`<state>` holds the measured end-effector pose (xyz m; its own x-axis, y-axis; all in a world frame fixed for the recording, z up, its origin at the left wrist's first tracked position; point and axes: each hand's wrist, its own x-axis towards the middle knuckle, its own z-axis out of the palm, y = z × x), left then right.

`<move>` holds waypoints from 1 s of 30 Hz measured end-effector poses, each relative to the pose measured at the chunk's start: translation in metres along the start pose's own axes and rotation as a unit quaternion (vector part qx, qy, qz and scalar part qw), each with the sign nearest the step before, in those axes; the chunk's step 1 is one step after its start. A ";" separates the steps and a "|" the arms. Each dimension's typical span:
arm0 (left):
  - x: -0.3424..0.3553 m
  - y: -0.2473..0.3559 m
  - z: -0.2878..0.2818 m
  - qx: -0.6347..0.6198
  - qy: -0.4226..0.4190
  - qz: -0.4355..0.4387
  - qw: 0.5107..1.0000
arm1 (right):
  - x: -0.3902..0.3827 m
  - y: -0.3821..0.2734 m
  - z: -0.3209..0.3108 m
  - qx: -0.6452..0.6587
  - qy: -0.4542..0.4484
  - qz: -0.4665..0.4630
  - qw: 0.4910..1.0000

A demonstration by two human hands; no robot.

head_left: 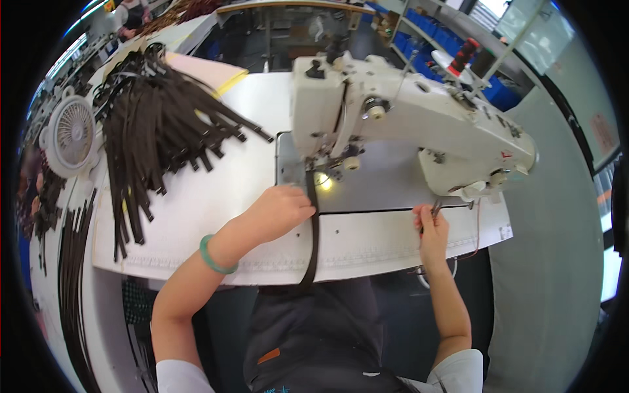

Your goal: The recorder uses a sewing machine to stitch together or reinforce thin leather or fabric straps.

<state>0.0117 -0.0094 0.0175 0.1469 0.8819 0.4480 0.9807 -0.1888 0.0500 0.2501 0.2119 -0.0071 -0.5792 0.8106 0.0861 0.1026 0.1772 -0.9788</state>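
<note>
A white industrial sewing machine (393, 111) stands on the white worktable (164, 236), over a grey metal bed plate with a small lit lamp. A dark brown strap (311, 252) runs from under its presser foot down over the table's front edge. My left hand (286, 211), a green bangle at the wrist, has its fingers closed at the strap, just below the needle area. My right hand (432, 232), near the bed's front right corner, grips a small dark metal tool (434, 209), perhaps snips.
A large pile of dark straps (164, 124) lies at the back left, beside a white fan (69, 131). More straps (72, 275) lie at the far left. Thread spools (464, 56) top the machine. Blue bins (426, 26) fill shelves behind. A person (128, 16) is at the upper left.
</note>
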 end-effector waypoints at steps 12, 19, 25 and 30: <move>0.034 -0.144 0.088 0.298 0.068 -0.438 0.845 | -0.015 0.015 0.008 -0.127 -0.058 -0.153 0.978; 0.037 -0.132 0.038 -0.069 0.198 -0.492 0.845 | -0.014 -0.018 0.044 -0.203 -0.067 -0.130 0.968; 0.002 -0.076 0.038 -0.412 0.274 -0.495 0.714 | -0.022 -0.062 0.135 0.355 -0.340 0.331 0.806; -0.002 -0.073 0.039 -0.414 0.284 -0.486 0.715 | 0.013 -0.055 0.206 0.383 -0.264 0.377 0.801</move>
<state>-0.0550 0.0189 -0.0219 -0.8600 0.4958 0.1209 0.1372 -0.0036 0.9905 0.0708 0.0974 0.0097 -0.8680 0.1410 -0.4762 0.1751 -0.8104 -0.5591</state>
